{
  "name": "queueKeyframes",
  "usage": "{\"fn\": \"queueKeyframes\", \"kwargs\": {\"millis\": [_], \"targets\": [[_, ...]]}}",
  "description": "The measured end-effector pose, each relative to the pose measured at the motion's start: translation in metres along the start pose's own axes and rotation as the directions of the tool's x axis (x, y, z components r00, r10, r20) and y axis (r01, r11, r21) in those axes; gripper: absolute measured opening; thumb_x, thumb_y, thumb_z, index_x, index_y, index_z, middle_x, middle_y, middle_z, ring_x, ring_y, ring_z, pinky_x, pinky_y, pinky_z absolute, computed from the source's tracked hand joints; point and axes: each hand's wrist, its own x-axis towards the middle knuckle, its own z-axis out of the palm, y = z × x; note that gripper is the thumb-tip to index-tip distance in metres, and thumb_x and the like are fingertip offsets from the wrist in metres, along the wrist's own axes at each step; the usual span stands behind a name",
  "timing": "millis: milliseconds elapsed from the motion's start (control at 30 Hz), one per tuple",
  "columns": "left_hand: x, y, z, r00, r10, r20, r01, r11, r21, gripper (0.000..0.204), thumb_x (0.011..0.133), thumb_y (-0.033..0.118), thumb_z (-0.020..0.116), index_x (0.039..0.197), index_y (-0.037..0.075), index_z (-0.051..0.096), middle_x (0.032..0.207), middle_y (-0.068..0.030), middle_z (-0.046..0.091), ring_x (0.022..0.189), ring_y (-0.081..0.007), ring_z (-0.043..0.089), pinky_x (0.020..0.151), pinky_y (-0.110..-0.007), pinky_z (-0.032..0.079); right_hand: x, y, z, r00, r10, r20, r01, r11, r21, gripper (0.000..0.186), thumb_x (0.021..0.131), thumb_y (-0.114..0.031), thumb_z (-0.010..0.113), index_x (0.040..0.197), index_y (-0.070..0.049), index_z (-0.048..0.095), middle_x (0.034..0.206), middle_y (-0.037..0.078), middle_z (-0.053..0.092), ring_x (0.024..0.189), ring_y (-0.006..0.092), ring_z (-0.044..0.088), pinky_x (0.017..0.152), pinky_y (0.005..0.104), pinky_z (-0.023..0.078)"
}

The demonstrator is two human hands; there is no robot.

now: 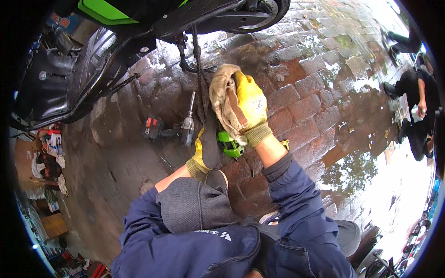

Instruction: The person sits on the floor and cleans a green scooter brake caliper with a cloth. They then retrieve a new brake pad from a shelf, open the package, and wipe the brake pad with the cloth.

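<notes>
My right hand [251,104], in a yellow glove with an olive cuff, is closed on a dirty beige rag [224,99]. Just below the rag is a bright green metal part [230,143], shaped like a brake caliper and partly covered by the rag. My left hand [200,155], gloved the same way, is low in front of my knee, beside a dark upright shape; its fingers are hidden. To its left, a grey power wrench [187,127] with a long socket lies on the ground, its red-and-black battery end [153,126] pointing left.
A black-and-green scooter [111,69] fills the upper left, its wheel [259,16] at the top. Wet brick paving [296,106] spreads to the right. A person in dark clothes [419,97] is at the far right. Cardboard boxes [53,224] and tools line the left edge.
</notes>
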Motion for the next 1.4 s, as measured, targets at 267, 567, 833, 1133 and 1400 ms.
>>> {"fn": "queueKeyframes", "kwargs": {"millis": [267, 567, 833, 1133, 1400], "targets": [[-0.001, 0.021, 0.015, 0.967, -0.192, 0.165, 0.236, 0.919, -0.315, 0.055, 0.113, 0.054, 0.040, 0.127, 0.007, 0.065, 0.111, -0.0063, 0.075, 0.094, -0.0187, 0.073, 0.081, -0.032, 0.060, -0.054, 0.040, -0.076, 0.937, 0.036, 0.348, -0.324, 0.462, 0.825, 0.045, 0.099, -0.017, 0.061, 0.143, -0.008, 0.054, 0.137, 0.023, 0.061, 0.120, 0.0376, 0.066, 0.101, 0.0473, 0.058], [0.006, -0.048, -0.055, 0.826, 0.449, 0.339, -0.563, 0.636, 0.529, 0.036, 0.114, 0.019, 0.046, 0.147, 0.007, 0.052, 0.144, -0.0095, 0.060, 0.125, -0.0214, 0.063, 0.105, -0.037, 0.054, -0.027, 0.000, -0.004, 0.992, -0.114, 0.060, 0.114, 0.993, -0.001, 0.042, 0.082, -0.022, 0.076, 0.119, -0.007, 0.064, 0.108, 0.020, 0.068, 0.099, 0.0441, 0.066, 0.083, 0.0523, 0.054], [-0.011, 0.047, 0.023, 0.951, -0.148, 0.270, 0.237, 0.911, -0.337, 0.060, 0.113, 0.055, 0.037, 0.137, 0.005, 0.060, 0.121, -0.0125, 0.072, 0.103, -0.0231, 0.073, 0.092, -0.040, 0.060, -0.020, 0.080, -0.063, 0.736, 0.133, 0.663, -0.656, -0.097, 0.748, 0.064, 0.096, -0.037, 0.069, 0.147, -0.001, 0.053, 0.136, 0.020, 0.064, 0.117, 0.0304, 0.069, 0.103, 0.0418, 0.057], [0.036, -0.019, -0.033, 0.914, -0.123, 0.387, 0.183, 0.975, -0.122, 0.055, 0.112, 0.015, 0.048, 0.163, 0.003, 0.030, 0.160, -0.0133, 0.044, 0.144, -0.0233, 0.049, 0.122, -0.036, 0.037, -0.078, 0.047, -0.037, 0.978, 0.149, 0.144, -0.189, 0.927, 0.323, 0.071, 0.087, -0.020, 0.081, 0.149, -0.001, 0.051, 0.144, 0.019, 0.061, 0.133, 0.0331, 0.060, 0.112, 0.0418, 0.048], [0.018, 0.022, 0.005, 0.719, 0.461, 0.520, -0.651, 0.710, 0.270, 0.064, 0.105, 0.000, 0.052, 0.164, 0.004, 0.029, 0.157, -0.0136, 0.047, 0.139, -0.0232, 0.052, 0.120, -0.037, 0.040, -0.078, 0.115, -0.018, 0.898, 0.402, 0.180, -0.336, 0.362, 0.870, 0.044, 0.108, -0.031, 0.055, 0.142, -0.003, 0.057, 0.130, 0.010, 0.068, 0.117, 0.0213, 0.065, 0.105, 0.0392, 0.054]]}}
